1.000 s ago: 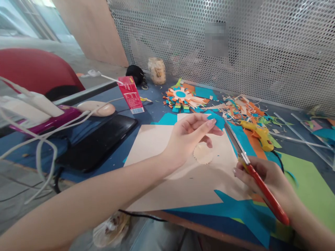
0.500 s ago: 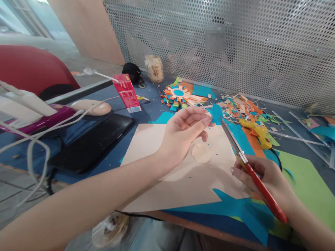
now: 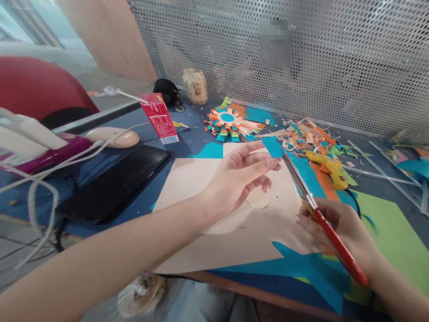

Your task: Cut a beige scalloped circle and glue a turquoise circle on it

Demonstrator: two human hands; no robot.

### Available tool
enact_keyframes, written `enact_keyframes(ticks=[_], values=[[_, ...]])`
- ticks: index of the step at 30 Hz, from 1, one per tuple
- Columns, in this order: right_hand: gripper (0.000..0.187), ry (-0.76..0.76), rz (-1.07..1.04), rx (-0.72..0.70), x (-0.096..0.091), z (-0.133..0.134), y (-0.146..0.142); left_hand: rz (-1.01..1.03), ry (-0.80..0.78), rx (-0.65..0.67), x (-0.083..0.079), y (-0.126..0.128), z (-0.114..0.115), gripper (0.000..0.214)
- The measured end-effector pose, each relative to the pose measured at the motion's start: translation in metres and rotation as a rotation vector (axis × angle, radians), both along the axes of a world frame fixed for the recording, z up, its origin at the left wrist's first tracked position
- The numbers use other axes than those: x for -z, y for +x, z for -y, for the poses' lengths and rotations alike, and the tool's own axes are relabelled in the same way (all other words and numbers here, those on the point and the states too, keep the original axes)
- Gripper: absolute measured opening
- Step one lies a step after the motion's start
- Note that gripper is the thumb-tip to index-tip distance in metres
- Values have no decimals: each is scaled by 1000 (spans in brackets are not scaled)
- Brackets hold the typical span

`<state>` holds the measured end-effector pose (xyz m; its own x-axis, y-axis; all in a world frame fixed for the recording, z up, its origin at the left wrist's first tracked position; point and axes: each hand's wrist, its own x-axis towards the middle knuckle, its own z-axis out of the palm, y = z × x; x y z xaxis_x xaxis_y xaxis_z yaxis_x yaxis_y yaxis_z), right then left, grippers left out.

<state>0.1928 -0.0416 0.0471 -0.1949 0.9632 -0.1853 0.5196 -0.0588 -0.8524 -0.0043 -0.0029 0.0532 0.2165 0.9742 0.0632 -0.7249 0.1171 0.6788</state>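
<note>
Well, slender red-handled metal scissors (image 3: pixel 330 235)

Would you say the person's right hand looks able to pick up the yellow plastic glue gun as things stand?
Probably not without freeing itself first: the right hand holds the red-handled metal scissors. Otherwise the way seems open, as the glue gun lies beyond that hand, apparently uncovered.

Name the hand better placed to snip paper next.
Right, I'd judge: the right hand holds the red-handled scissors, which point toward the small blue paper piece. The left hand holds no scissors; its fingers are at that piece, grip unclear.
</note>
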Motion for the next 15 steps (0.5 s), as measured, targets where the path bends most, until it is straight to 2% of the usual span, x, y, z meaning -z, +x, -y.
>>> enact_keyframes(ticks=[6,15], values=[[26,32,24,46,-2,2,-1,19,26,-18,-3,-1,0,31],[27,24,38,15,-3,2,-2,-47,1,-53,-1,-3,1,26]])
